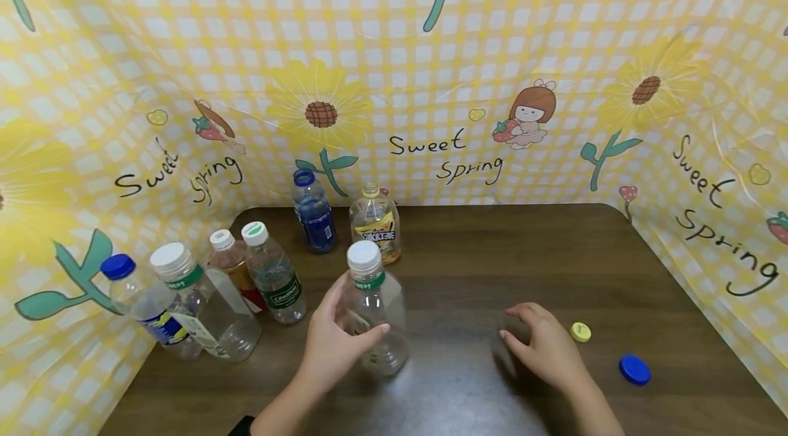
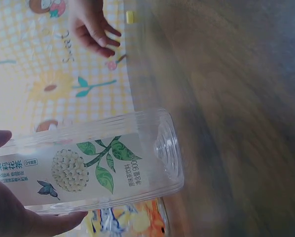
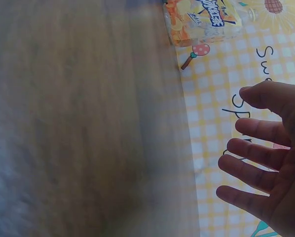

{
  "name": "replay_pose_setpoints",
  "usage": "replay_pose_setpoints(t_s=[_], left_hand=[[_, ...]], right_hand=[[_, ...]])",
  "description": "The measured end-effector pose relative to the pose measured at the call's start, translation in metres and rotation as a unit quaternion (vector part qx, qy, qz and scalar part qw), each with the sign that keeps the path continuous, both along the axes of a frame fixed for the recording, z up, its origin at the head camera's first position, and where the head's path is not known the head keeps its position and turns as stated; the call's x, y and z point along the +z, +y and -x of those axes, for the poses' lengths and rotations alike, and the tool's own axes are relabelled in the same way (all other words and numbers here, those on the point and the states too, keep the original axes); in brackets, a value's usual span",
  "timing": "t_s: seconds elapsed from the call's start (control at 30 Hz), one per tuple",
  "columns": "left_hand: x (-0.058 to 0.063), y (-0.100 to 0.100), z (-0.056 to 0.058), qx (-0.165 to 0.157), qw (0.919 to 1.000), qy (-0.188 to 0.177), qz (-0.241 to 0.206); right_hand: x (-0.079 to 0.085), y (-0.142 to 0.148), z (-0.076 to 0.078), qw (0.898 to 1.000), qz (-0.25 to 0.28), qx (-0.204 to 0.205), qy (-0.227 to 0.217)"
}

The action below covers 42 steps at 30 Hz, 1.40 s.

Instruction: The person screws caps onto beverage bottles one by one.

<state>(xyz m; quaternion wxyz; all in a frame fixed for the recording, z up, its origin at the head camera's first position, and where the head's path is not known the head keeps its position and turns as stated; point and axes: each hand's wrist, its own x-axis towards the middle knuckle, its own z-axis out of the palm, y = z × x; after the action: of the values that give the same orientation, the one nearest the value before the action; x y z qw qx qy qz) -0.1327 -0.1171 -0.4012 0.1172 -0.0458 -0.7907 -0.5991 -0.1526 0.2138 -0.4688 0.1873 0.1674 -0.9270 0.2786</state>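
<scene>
In the head view my left hand (image 1: 335,340) grips a clear plastic bottle (image 1: 389,306) with a white cap and a green neck band. The left wrist view shows this bottle's white label with a flower and green leaves; it looks empty. Whether its base touches the table, I cannot tell. My right hand (image 1: 544,347) is held over the table to the right of that bottle, fingers spread and holding nothing. Closest to it lies a small yellow cap (image 1: 580,332), with a blue cap (image 1: 635,369) farther right.
Behind the held bottle stand an uncapped iced-tea bottle (image 1: 388,220) and an uncapped blue bottle (image 1: 315,217). Several capped bottles are grouped at the left, among them a green-labelled one (image 1: 277,278) and a large clear one (image 1: 237,326). A yellow checked cloth (image 1: 394,80) surrounds the brown table (image 1: 492,251).
</scene>
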Motion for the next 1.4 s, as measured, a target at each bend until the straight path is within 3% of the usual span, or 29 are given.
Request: replay_pose_setpoints(t_s=[0.27, 0.4, 0.53, 0.67, 0.83, 0.93, 1.2, 1.4], left_hand=[[0.002, -0.032, -0.018, 0.066, 0.9975, 0.006, 0.025], [0.001, -0.051, -0.033, 0.116, 0.9927, 0.018, 0.025], [0.002, -0.072, -0.046, 0.159, 0.9870, 0.006, 0.022], [0.004, -0.091, -0.055, 0.200, 0.9786, -0.028, 0.038], [0.003, -0.110, -0.061, 0.263, 0.9594, -0.085, 0.055], [0.001, -0.116, -0.064, 0.296, 0.9489, -0.095, 0.057], [-0.003, -0.124, -0.065, 0.330, 0.9402, -0.073, 0.040], [-0.008, -0.125, -0.061, 0.325, 0.9426, -0.061, 0.047]], right_hand=[[-0.002, 0.000, -0.002, 1.000, -0.002, -0.004, 0.000], [-0.003, 0.000, -0.002, 1.000, -0.006, -0.003, 0.005], [-0.002, 0.000, -0.004, 1.000, -0.006, -0.002, 0.003], [-0.001, -0.002, -0.005, 1.000, -0.004, -0.002, -0.003], [-0.001, -0.005, -0.006, 1.000, -0.003, 0.001, -0.008], [-0.002, -0.006, -0.007, 1.000, -0.002, 0.004, -0.002], [-0.004, -0.005, -0.008, 1.000, 0.000, 0.003, -0.008], [-0.005, -0.006, -0.008, 1.000, -0.003, 0.003, -0.017]])
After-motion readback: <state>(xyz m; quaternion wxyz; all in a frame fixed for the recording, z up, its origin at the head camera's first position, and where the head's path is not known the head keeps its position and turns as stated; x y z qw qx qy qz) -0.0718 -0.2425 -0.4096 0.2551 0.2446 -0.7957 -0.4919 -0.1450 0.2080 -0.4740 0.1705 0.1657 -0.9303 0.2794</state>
